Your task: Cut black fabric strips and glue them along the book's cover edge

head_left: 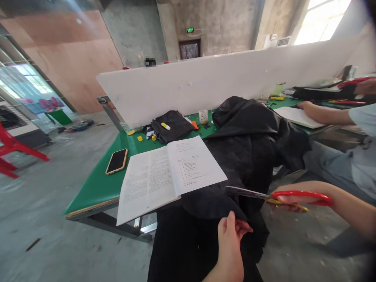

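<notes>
A large sheet of black cloth [255, 156] spreads from the table down over my lap. Near its lower edge, my left hand [231, 237] is closed in a pinch on the cloth, thumb on top. My right hand [311, 187] grips scissors [249, 192] with one red and one yellow handle. Their long blades point left above the cloth, past my left hand; the blades look nearly closed, and I cannot tell whether they touch the fabric. An open book [199, 166] with printed pages lies just left of the blade tips, hanging partly over the table edge.
The green table [91, 188] holds a phone [116, 161], folded black cloth [173, 127] with a yellow-and-white glue stick on it, and a clear cup [203, 116]. A white board [205, 84] stands behind. At right, another person's arm [326, 115] rests on a white pad.
</notes>
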The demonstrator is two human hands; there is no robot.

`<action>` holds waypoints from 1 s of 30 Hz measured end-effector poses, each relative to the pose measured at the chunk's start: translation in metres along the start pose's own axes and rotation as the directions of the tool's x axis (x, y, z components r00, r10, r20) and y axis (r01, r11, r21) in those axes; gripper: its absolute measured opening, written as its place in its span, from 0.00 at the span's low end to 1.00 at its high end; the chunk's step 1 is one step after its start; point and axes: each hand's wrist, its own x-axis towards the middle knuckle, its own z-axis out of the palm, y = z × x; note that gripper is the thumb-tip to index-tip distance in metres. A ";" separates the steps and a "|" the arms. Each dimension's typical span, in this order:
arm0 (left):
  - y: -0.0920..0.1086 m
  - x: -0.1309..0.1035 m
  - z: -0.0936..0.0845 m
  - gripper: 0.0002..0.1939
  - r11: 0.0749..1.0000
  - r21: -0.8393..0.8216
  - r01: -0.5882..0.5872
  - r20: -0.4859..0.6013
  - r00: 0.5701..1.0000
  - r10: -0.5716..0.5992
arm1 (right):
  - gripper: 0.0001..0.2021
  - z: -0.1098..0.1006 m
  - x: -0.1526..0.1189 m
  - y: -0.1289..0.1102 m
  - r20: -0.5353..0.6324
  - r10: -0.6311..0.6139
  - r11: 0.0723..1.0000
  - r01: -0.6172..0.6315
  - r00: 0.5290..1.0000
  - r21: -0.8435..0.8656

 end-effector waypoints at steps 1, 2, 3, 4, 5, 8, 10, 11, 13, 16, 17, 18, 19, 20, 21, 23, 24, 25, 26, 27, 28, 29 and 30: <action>0.001 -0.004 0.002 0.16 1.000 0.016 -0.015 0.031 0.999 0.015 | 0.29 -0.003 0.001 -0.006 0.034 -0.005 0.999 0.004 0.999 0.033; 0.002 -0.007 0.005 0.16 0.999 0.030 -0.029 0.054 0.998 0.027 | 0.30 -0.005 0.003 -0.013 0.065 -0.018 0.998 0.013 0.998 0.068; 0.004 -0.010 0.006 0.17 0.998 0.045 -0.038 0.073 0.997 0.035 | 0.32 -0.006 0.005 -0.019 0.093 -0.040 0.995 0.030 0.995 0.096; 0.005 -0.011 0.008 0.17 0.997 0.060 -0.048 0.087 0.995 0.043 | 0.33 -0.008 0.008 -0.024 0.119 -0.066 0.992 0.053 0.991 0.111; 0.007 -0.012 0.010 0.17 0.995 0.079 -0.057 0.096 0.994 0.050 | 0.33 -0.009 0.012 -0.029 0.137 -0.089 0.990 0.072 0.987 0.119; 0.010 -0.011 0.012 0.18 0.986 0.146 -0.076 0.094 0.994 0.062 | 0.33 -0.014 0.027 -0.038 0.186 -0.140 0.985 0.118 0.973 0.123; 0.011 -0.011 0.013 0.19 0.980 0.180 -0.085 0.087 0.994 0.070 | 0.30 -0.017 0.038 -0.042 0.234 -0.147 0.986 0.125 0.961 0.107; 0.012 -0.011 0.013 0.19 0.977 0.193 -0.087 0.086 0.994 0.071 | 0.29 -0.019 0.044 -0.044 0.248 -0.141 0.988 0.120 0.959 0.097; 0.012 -0.010 0.014 0.19 0.974 0.209 -0.084 0.079 0.994 0.069 | 0.27 -0.022 0.053 -0.047 0.266 -0.116 0.992 0.101 0.957 0.069; 0.012 -0.010 0.012 0.20 0.977 0.200 -0.074 0.059 0.996 0.063 | 0.25 -0.027 0.062 -0.050 0.295 -0.073 0.997 0.062 0.953 0.046; 0.011 -0.009 0.011 0.21 0.979 0.192 -0.074 0.057 0.996 0.064 | 0.25 -0.028 0.063 -0.050 0.308 -0.059 0.998 0.046 0.950 0.051; 0.011 -0.009 0.010 0.21 0.980 0.185 -0.074 0.053 0.996 0.065 | 0.24 -0.028 0.062 -0.050 0.321 -0.044 0.998 0.028 0.946 0.057; 0.010 -0.009 0.009 0.22 0.981 0.181 -0.074 0.050 0.997 0.066 | 0.24 -0.029 0.060 -0.050 0.324 -0.033 0.998 0.012 0.945 0.066; 0.010 -0.009 0.008 0.22 0.980 0.182 -0.076 0.048 0.997 0.068 | 0.24 -0.029 0.057 -0.050 0.328 -0.023 0.997 -0.002 0.944 0.073; 0.009 -0.009 0.007 0.22 0.980 0.184 -0.079 0.047 0.996 0.072 | 0.25 -0.029 0.053 -0.050 0.331 -0.014 0.997 -0.015 0.944 0.082; 0.008 -0.010 0.005 0.22 0.979 0.185 -0.083 0.046 0.996 0.076 | 0.27 -0.028 0.041 -0.052 0.339 0.001 0.994 -0.038 0.941 0.104; 0.007 -0.011 0.004 0.22 0.980 0.183 -0.083 0.047 0.996 0.075 | 0.28 -0.027 0.035 -0.052 0.337 0.005 0.992 -0.047 0.941 0.119; 0.007 -0.012 0.003 0.22 0.980 0.181 -0.081 0.047 0.996 0.074 | 0.29 -0.025 0.030 -0.053 0.331 0.006 0.990 -0.053 0.943 0.133; 0.007 -0.012 0.003 0.21 0.981 0.177 -0.078 0.046 0.996 0.071 | 0.31 -0.023 0.025 -0.054 0.325 0.006 0.988 -0.056 0.946 0.143; 0.008 -0.013 0.003 0.21 0.982 0.176 -0.075 0.048 0.997 0.068 | 0.32 -0.021 0.022 -0.055 0.322 0.004 0.987 -0.056 0.947 0.151; 0.008 -0.014 0.003 0.21 0.981 0.178 -0.075 0.054 0.996 0.067 | 0.33 -0.019 0.020 -0.055 0.315 0.000 0.986 -0.052 0.949 0.156; 0.008 -0.014 0.003 0.21 0.980 0.182 -0.077 0.061 0.996 0.067 | 0.33 -0.017 0.020 -0.055 0.314 -0.009 0.986 -0.044 0.949 0.162; 0.009 -0.015 0.003 0.21 0.979 0.188 -0.076 0.068 0.996 0.064 | 0.34 -0.015 0.022 -0.055 0.320 -0.020 0.986 -0.035 0.947 0.165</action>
